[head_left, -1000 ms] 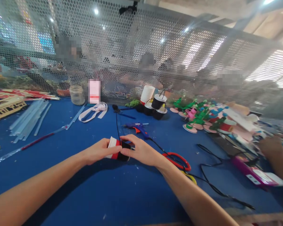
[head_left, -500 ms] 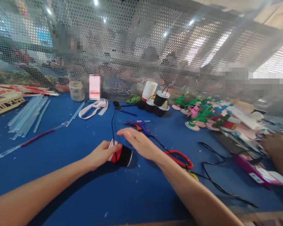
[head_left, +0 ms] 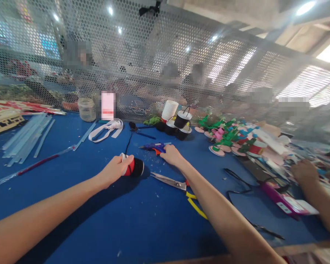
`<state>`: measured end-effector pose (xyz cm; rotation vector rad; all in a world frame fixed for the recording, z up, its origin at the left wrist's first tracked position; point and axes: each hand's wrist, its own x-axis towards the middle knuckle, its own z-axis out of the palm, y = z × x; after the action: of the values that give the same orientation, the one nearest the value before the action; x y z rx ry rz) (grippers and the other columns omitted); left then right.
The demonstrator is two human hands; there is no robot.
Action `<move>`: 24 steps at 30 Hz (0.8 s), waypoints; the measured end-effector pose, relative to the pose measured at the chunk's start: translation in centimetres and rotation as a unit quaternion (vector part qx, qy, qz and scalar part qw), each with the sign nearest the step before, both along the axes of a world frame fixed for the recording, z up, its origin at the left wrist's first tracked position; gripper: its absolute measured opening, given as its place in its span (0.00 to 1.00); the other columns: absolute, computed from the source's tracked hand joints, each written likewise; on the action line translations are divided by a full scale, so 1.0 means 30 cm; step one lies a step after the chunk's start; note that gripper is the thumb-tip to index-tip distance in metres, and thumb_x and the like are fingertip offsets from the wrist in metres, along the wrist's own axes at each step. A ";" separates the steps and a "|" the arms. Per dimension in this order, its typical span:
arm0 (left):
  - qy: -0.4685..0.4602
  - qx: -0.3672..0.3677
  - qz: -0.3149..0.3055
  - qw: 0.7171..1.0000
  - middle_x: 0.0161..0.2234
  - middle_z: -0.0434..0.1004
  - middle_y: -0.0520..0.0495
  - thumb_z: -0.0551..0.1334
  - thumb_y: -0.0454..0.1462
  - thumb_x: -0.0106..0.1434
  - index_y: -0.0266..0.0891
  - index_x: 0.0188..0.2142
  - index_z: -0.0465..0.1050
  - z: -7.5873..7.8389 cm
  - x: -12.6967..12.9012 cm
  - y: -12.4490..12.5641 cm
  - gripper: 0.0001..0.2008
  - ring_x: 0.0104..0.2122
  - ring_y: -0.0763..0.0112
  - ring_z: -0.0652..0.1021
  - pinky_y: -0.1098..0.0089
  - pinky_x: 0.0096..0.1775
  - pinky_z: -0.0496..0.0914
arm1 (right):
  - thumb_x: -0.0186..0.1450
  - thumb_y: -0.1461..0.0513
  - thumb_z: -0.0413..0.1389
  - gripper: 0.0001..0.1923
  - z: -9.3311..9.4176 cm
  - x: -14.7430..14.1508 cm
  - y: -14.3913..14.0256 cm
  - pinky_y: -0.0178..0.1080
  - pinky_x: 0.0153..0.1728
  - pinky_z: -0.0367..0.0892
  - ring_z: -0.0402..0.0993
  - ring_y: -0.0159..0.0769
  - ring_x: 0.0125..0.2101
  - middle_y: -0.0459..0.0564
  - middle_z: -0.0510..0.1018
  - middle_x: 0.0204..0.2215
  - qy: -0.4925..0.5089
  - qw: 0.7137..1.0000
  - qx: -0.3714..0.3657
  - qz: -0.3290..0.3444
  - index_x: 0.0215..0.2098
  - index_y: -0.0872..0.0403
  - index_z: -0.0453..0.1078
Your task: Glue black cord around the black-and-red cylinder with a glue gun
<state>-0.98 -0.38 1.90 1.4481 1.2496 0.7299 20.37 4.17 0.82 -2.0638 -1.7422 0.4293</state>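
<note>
Nearest us, metal scissors with yellow handles [head_left: 172, 181] lie on the blue worktop [head_left: 126, 220], partly hidden under our right forearm. Our left hand [head_left: 114, 169] curls around a black, red and white paper cup [head_left: 133, 167] lying on its side. Beyond, our right hand [head_left: 171, 154] closes on the blue glue gun [head_left: 153, 147]; its handle is covered.

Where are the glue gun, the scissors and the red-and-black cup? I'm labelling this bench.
glue gun [head_left: 154, 147], head view, on its blue body.
scissors [head_left: 169, 180], head view, on the metal blades.
red-and-black cup [head_left: 137, 167], head view, on its black end.
</note>
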 end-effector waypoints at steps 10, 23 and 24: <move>-0.084 -0.058 0.014 0.995 0.17 0.69 0.49 0.55 0.52 0.47 0.32 0.22 0.68 -0.006 -0.006 0.007 0.22 0.20 0.71 0.70 0.73 0.24 0.59 | 0.53 0.56 0.51 0.14 0.141 -0.031 -0.206 0.33 0.20 0.64 0.69 0.29 0.18 0.47 0.72 0.20 0.265 0.958 0.028 0.102 0.32 0.58 0.63; -0.116 -0.114 0.014 0.987 0.22 0.71 0.50 0.56 0.42 0.49 0.32 0.25 0.68 0.002 -0.021 0.021 0.12 0.24 0.73 0.70 0.74 0.27 0.59 | 0.55 0.58 0.49 0.12 0.116 -0.095 -0.339 0.31 0.14 0.59 0.63 0.28 0.12 0.44 0.68 0.11 0.118 0.973 0.052 0.189 0.17 0.55 0.63; -0.120 -0.110 0.003 0.987 0.21 0.71 0.50 0.56 0.41 0.49 0.32 0.25 0.68 -0.003 -0.023 0.022 0.12 0.23 0.73 0.70 0.74 0.26 0.59 | 0.55 0.58 0.49 0.12 0.116 -0.096 -0.340 0.31 0.13 0.59 0.63 0.28 0.12 0.43 0.67 0.11 0.107 0.974 0.055 0.193 0.17 0.55 0.62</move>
<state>-1.65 0.27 1.81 1.1410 1.1095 0.7222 17.49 -6.03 4.29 -1.5382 -1.9818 0.6265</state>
